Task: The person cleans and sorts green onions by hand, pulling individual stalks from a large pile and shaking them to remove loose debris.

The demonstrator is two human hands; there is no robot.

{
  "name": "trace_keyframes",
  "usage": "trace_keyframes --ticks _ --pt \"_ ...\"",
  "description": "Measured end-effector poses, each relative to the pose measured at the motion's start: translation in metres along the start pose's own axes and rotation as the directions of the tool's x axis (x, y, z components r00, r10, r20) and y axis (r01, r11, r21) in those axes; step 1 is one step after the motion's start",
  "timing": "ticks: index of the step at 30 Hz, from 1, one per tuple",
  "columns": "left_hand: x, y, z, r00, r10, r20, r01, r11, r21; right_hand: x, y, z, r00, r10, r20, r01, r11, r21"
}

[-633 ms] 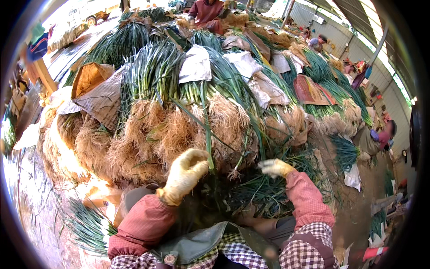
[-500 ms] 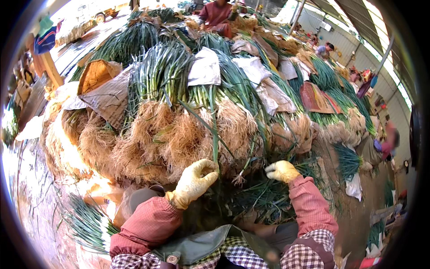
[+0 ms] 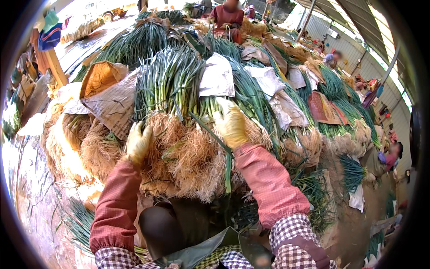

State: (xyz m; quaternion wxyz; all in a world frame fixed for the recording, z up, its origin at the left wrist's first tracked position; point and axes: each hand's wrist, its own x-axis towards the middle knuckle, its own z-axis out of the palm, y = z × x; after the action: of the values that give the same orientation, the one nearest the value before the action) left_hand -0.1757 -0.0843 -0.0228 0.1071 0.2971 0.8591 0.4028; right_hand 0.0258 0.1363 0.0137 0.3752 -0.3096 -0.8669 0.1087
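Note:
Both my hands wear pale yellow gloves and reach to a heap of green onions with long dark green leaves. My left hand (image 3: pixel 139 142) is at the left side of a bunch of green onions (image 3: pixel 172 85), where white stalks meet tangled tan roots (image 3: pixel 188 157). Its fingers are apart and outstretched, with nothing visible in them. To the right, my right hand (image 3: pixel 231 124) lies over the stalks and roots just below a white cloth (image 3: pixel 217 76). Its fingers are extended and apart, the tips against the stalks. A loose long leaf (image 3: pixel 210 132) slants across the roots toward my right wrist.
A brown-and-grey sack (image 3: pixel 109 96) covers bunches at the left. Loose green onions (image 3: pixel 78 224) lie on the ground at lower left. Cut leaves (image 3: pixel 313 193) lie low at right. A person in red (image 3: pixel 227 20) sits behind the heap; others are along the right.
Both hands have moved forward to the heap, the left one leftward and the right one leftward too. My left thumb and fingers, curled together before, are now apart.

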Motion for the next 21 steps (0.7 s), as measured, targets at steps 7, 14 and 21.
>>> trace_keyframes --ticks 7,14,21 --pt "-0.005 -0.03 0.013 0.986 0.115 -0.12 -0.123 0.99 -0.066 0.015 0.032 -0.043 0.976 0.215 0.04 -0.182 0.9 -0.397" --pt "0.002 0.131 0.041 0.718 0.637 -0.282 -0.627 0.767 0.136 -0.023 0.129 -0.076 0.821 0.464 0.334 -0.368 0.876 -0.312" --pt "0.061 0.197 0.14 0.854 0.519 0.042 -0.477 0.746 0.465 -0.065 0.072 -0.041 0.953 0.233 0.194 -0.156 0.925 -0.346"
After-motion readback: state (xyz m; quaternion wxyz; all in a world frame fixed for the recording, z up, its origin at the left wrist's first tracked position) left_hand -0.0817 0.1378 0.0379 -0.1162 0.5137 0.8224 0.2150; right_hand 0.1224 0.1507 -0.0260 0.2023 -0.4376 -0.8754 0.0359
